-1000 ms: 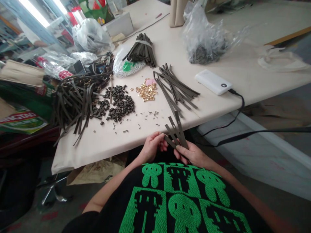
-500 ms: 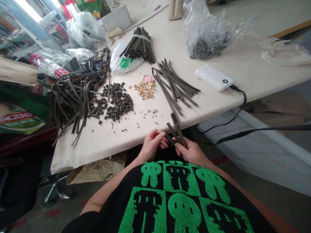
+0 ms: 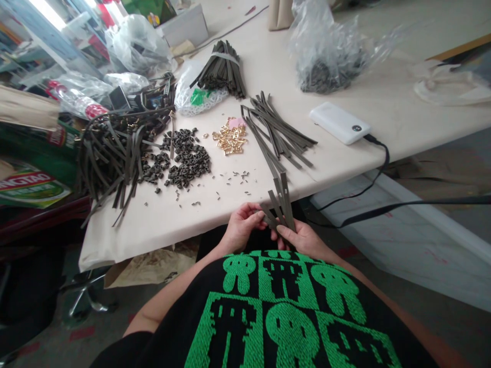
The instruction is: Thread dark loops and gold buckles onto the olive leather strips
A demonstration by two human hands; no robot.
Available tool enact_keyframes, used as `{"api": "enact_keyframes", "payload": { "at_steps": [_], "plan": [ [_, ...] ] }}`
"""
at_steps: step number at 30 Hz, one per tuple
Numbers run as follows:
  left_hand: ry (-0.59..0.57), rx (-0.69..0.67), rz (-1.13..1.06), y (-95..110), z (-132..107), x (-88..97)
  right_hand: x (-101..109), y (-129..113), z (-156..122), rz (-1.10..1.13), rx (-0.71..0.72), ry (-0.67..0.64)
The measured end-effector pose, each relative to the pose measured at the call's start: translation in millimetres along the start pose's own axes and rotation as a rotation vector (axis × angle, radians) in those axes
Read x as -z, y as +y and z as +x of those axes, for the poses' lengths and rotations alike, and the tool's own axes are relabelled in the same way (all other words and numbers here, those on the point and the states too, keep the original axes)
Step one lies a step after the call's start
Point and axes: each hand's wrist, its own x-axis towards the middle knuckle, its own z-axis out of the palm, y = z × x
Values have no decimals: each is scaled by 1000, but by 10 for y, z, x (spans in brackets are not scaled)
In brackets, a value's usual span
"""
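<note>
Dark grey straps [image 3: 284, 197] fan upward from my right hand [image 3: 303, 237], which is closed on their lower part with the thumb on top. My left hand [image 3: 245, 222] pinches the end of one strap [image 3: 269, 217] that slants to the left. Both hands are just off the table's front edge, close together. Beyond them a loose pile of similar straps [image 3: 274, 130] lies on the table. Gold buckles [image 3: 230, 137] are heaped left of that pile, and many small dark loops [image 3: 187, 161] lie further left. What is at my left fingertips is partly hidden.
A white power bank [image 3: 339, 122] with a black cable is on the right of the table [image 3: 230, 204]. Behind stand a tied strap bundle [image 3: 222, 69] and a plastic bag of dark parts [image 3: 328, 66]. Finished-looking straps [image 3: 115, 158] hang over the left edge.
The straps in my right hand have spread further apart, and more of them show above it. My left hand stays at the slanting strap's end.
</note>
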Motion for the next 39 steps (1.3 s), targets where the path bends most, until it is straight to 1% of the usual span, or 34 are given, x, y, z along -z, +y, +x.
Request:
{"api": "enact_keyframes", "payload": {
  "at_steps": [3, 9, 17, 20, 22, 25, 27, 28, 29, 33, 36, 39],
  "plan": [
    [-22, -12, -10, -29, -5, -1, 19, -59, -9, 63, 15, -77],
    [-46, -33, -14, -86, 2, -8, 8, -73, -32, 166, 26, -113],
    [-121, -19, 48, -196, 51, -7, -20, 52, 8, 265, 92, -83],
    [-134, -51, 103, -201, 53, -12, -30, 81, 17, 283, 96, -51],
    [-120, -151, 197, -186, 48, -13, -45, 100, 25, 280, 106, -8],
    [-79, -444, 482, -142, 29, 1, -71, 146, 46, 244, 135, 68],
    [-90, -615, 697, -100, 6, 17, -81, 180, 60, 212, 161, 111],
    [-113, -659, 778, -76, -9, 24, -84, 191, 64, 196, 173, 129],
    [-140, -673, 830, -50, -25, 31, -84, 195, 64, 178, 184, 146],
    [-234, -599, 904, 46, -74, 61, -60, 157, 32, 27, 216, 166],
    [-314, -545, 933, 69, -65, 114, -17, 127, -4, -136, 234, 125],
    [-379, -490, 903, 38, -34, 168, 16, 132, -24, -220, 232, 77]
  ]
}}
